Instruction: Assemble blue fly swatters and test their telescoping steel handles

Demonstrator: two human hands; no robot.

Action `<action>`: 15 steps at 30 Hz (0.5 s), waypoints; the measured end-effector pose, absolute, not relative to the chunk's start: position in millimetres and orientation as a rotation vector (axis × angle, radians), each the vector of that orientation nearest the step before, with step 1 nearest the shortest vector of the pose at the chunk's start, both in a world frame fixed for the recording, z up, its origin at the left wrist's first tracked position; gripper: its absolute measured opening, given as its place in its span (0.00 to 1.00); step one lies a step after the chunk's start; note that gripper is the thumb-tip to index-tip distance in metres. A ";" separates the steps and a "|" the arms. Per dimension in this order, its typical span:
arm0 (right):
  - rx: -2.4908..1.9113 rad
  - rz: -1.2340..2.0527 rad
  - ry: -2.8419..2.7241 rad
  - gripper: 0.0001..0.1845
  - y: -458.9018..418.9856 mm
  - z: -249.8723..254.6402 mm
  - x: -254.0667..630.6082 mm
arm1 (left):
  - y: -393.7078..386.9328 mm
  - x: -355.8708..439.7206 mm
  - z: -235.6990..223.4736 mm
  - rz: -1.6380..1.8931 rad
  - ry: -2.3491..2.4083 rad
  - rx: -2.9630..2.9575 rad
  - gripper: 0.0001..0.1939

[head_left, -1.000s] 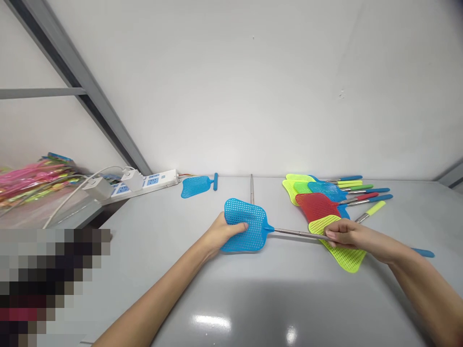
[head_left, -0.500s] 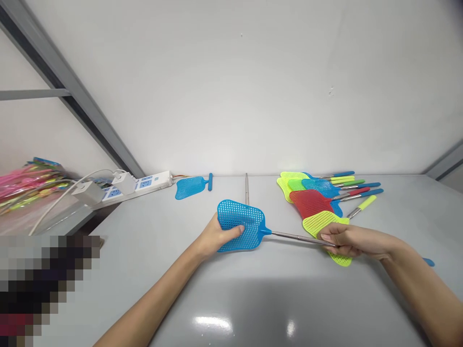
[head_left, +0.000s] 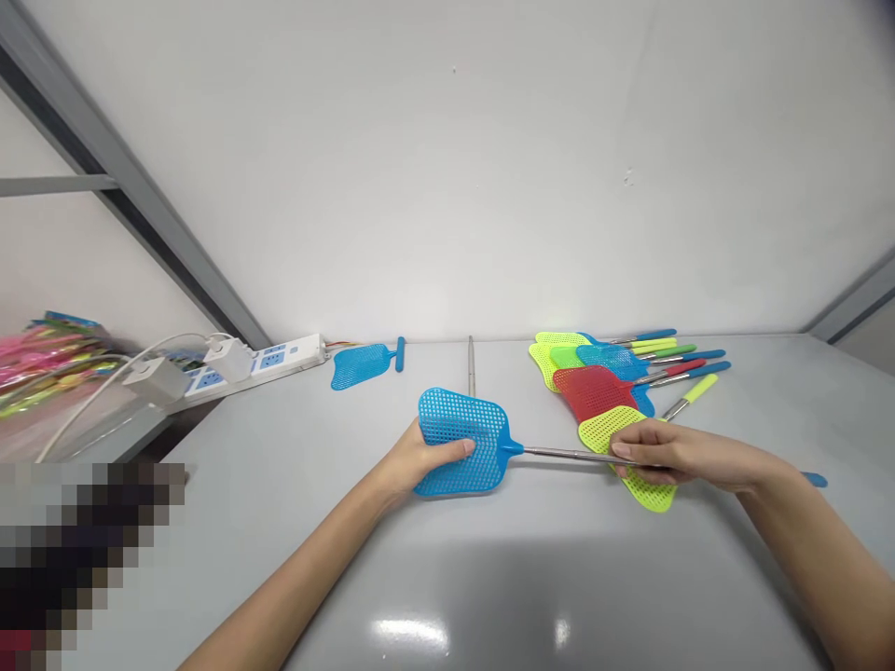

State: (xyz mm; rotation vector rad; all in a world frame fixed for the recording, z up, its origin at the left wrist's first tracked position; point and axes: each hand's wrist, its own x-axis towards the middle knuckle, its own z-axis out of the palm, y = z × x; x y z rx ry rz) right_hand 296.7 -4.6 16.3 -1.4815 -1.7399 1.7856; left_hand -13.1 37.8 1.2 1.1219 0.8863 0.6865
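Observation:
A blue fly swatter (head_left: 465, 438) with a perforated head lies across both my hands. My left hand (head_left: 416, 458) grips its head, thumb on top and fingers behind. From the head a thin metal rod runs right to my right hand (head_left: 657, 452), whose fingers are closed round it. The blue handle tip (head_left: 815, 479) shows beyond my right forearm. Under my right hand lies a yellow fly swatter (head_left: 615, 429), partly covered. Behind it several more swatters overlap, among them a red one (head_left: 594, 391).
At the wall on the left lie a blue swatter head with a separate blue handle (head_left: 400, 354). A bare metal rod (head_left: 471, 363) lies near the middle. Farther left are a power strip (head_left: 286, 357) with plugs and colourful bagged items (head_left: 60, 359).
My right hand has shifted slightly left along the metal rod, toward the swatter head. My left hand keeps its hold on the head. The view has turned a little.

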 end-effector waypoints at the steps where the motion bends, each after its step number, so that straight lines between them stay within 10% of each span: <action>1: -1.457 1.781 -1.776 0.18 -4.2 15.5 296.5 | 38.3 -13.2 0.8 0.685 0.888 1.112 0.16; 15: -1.549 1.386 -1.763 0.17 2.4 7.7 281.5 | 42.6 -13.2 5.4 0.665 0.942 1.048 0.20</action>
